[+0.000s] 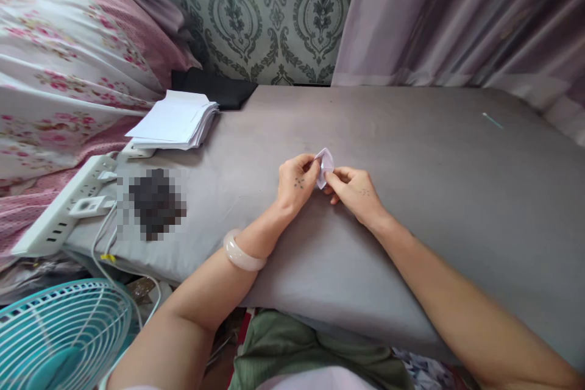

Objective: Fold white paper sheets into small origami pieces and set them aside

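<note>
A small piece of folded white paper point(325, 161) is held up between both hands, over the middle of the grey-covered table point(411, 152). My left hand point(298, 181) pinches its left side between thumb and fingers; a pale bangle point(242, 253) circles that forearm. On the paper's lower right side, my right hand point(354, 190) grips it with the thumb in front and fingers curled behind. The paper stands partly opened, with creased pointed ends. Fingertips hide some of its lower edges.
A stack of white paper point(171, 119) lies at the back left, by a black folded item point(214, 86). A white power strip point(64, 207) with plugs and cables runs along the left edge. Below it stands a turquoise fan point(68, 335). A thin stick point(492, 120) lies far right.
</note>
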`<control>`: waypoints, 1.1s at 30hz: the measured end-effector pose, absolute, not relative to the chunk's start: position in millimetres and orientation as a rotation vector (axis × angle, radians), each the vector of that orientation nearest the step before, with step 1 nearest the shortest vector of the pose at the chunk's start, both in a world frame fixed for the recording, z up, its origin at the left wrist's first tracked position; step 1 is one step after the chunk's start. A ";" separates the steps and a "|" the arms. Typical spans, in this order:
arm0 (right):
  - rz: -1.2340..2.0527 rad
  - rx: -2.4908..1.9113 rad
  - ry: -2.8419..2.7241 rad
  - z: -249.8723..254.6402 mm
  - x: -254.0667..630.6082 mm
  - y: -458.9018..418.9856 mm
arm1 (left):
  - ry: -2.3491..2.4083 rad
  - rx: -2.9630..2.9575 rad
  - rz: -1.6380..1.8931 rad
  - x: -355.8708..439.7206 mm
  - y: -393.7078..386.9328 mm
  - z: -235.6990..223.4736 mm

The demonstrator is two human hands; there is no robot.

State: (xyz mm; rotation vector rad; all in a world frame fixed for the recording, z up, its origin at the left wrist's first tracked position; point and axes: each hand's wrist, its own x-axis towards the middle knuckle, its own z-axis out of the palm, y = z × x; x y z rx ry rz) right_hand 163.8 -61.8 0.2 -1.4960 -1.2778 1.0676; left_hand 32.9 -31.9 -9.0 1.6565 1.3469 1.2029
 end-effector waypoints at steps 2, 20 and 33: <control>1.076 -1.510 -1.279 0.1 163.3 -62.3 | 1.311 1.641 1.215 33.5 -32.2 -9.9; 0.919 -1.619 -1.312 -10.9 170.9 -55.7 | 1.169 1.454 1.003 38.3 -30.3 -21.2; 0.144 -1.490 -2.027 -5.7 169.5 -71.5 | 1.216 1.063 0.964 29.3 -18.7 -4.0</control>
